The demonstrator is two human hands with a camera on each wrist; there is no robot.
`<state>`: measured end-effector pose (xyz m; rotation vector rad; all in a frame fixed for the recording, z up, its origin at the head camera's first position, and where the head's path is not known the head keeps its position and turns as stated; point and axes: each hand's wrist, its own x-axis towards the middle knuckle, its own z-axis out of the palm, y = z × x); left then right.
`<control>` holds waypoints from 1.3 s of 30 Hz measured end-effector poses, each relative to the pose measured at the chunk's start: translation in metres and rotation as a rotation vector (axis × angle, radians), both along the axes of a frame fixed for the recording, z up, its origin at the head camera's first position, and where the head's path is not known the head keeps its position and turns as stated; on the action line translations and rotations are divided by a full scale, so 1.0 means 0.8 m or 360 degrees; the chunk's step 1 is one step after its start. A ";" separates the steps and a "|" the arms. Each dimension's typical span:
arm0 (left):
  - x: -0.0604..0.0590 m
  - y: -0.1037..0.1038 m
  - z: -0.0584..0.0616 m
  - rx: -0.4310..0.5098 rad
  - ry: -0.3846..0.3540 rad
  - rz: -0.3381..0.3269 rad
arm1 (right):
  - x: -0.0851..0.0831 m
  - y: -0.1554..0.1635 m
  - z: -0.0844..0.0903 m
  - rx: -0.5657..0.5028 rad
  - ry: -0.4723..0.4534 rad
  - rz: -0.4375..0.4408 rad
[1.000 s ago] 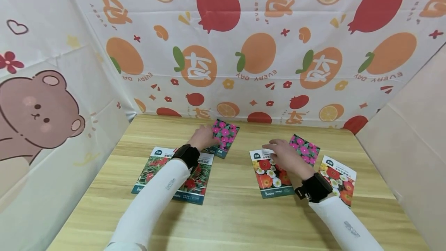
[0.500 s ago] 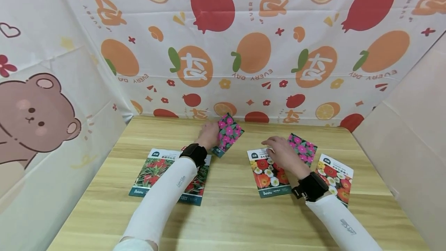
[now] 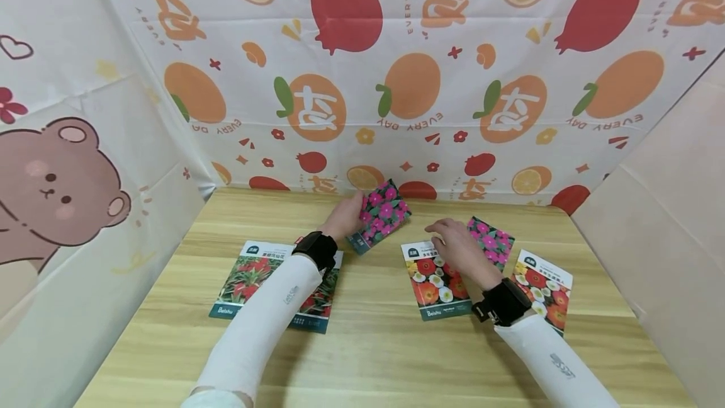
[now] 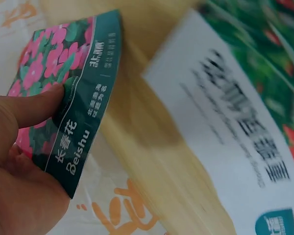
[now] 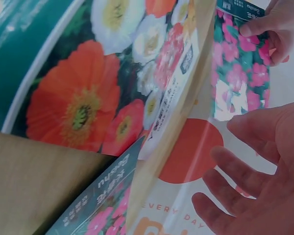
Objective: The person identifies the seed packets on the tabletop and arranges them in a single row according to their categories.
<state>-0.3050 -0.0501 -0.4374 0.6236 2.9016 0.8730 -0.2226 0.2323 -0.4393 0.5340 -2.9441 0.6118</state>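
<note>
Here the left hand [image 3: 345, 216] pinched a pink-flower seed packet [image 3: 381, 216], lifted clear of the table [image 3: 385, 345], while the right hand [image 3: 455, 247], fingers relaxed, hovered over the poppy packet [image 3: 433, 279]; likely mid-transfer, needing an unhurried set-down.

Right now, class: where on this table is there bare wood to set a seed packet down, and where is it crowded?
Bare wood runs along the table front edge, and between the red-flower packets and the poppy packet. It is crowded around the right hand, where packets overlap.
</note>
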 end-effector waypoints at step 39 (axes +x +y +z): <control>0.068 0.014 0.018 0.1012 -0.0387 0.0173 | -0.081 -0.011 -0.095 -0.1081 -0.0052 -0.0192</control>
